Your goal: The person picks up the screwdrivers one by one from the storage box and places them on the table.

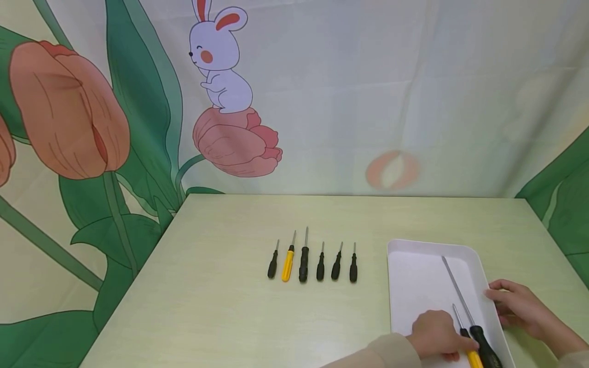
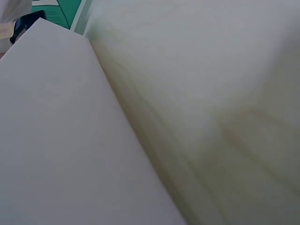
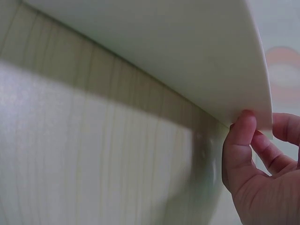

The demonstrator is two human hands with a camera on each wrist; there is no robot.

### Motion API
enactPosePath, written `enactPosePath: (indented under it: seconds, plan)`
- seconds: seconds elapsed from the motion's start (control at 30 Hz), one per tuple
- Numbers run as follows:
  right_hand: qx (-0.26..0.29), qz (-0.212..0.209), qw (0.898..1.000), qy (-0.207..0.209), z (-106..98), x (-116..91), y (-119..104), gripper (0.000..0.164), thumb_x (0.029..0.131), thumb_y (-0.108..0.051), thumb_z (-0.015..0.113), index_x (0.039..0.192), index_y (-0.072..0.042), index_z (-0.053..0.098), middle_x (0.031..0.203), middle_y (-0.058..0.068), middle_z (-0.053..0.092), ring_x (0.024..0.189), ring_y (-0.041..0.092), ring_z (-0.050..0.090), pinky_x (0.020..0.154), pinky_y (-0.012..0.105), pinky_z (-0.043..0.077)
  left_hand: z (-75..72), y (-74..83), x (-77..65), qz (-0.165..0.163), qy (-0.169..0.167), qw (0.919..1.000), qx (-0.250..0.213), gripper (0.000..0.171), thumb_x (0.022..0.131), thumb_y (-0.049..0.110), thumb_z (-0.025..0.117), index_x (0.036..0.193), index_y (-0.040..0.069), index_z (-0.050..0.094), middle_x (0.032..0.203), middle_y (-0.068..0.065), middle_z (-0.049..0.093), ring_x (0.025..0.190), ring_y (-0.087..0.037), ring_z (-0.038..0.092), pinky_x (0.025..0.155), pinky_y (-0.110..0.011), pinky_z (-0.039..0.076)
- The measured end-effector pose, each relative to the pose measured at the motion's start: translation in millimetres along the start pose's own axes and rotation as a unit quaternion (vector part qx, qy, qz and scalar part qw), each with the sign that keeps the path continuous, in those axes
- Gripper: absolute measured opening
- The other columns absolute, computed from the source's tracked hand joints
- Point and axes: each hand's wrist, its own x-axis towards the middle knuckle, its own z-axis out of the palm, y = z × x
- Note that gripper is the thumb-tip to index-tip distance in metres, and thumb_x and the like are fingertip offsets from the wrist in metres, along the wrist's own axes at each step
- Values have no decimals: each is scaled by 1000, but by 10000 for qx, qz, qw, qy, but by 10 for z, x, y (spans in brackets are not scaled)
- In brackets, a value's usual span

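Note:
A white tray [image 1: 414,271] lies at the right of the table. My right hand [image 1: 520,309] holds its right rim, thumb and fingers pinching the edge in the right wrist view [image 3: 262,164]. Inside the tray are a long black-handled screwdriver [image 1: 480,340] and a shorter screwdriver with a yellow handle [image 1: 474,359], both with shafts pointing away. Over the tray's near part, my left hand [image 1: 432,332] grips the yellow-handled screwdriver, thumb across the handle; its other fingers are partly hidden. The left wrist view shows only the tray's outer wall [image 2: 79,126] beside the table.
Left of the tray several screwdrivers stand in a row, shafts pointing away: one yellow-handled [image 1: 288,265], the others black-handled, such as the longest [image 1: 303,265]. Behind the pale wooden table [image 1: 193,306] hangs a curtain [image 1: 340,102] printed with tulips and a rabbit.

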Motion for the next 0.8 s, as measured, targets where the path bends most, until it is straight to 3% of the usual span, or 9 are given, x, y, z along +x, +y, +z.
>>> enactPosePath:
  seconds: [0.3, 0.8]
  plan:
    - [9, -113, 9999, -1, 7, -4, 29, 34, 88, -24, 48, 106, 5, 40, 73, -3, 55, 65, 14, 53, 57, 28, 46, -6, -7, 10, 33, -22, 9995, -312, 45, 68, 47, 66, 41, 14, 52, 35, 5, 44, 43, -8, 45, 45, -22, 30]
    - [74, -199, 9998, -2, 6, 1, 48, 32, 88, -24, 49, 102, 3, 42, 73, -3, 56, 65, 13, 54, 57, 28, 47, -1, 31, 21, -125, 80, 9997, 176, 45, 64, 50, 67, 44, 15, 49, 45, 5, 47, 46, -12, 43, 45, -23, 32]
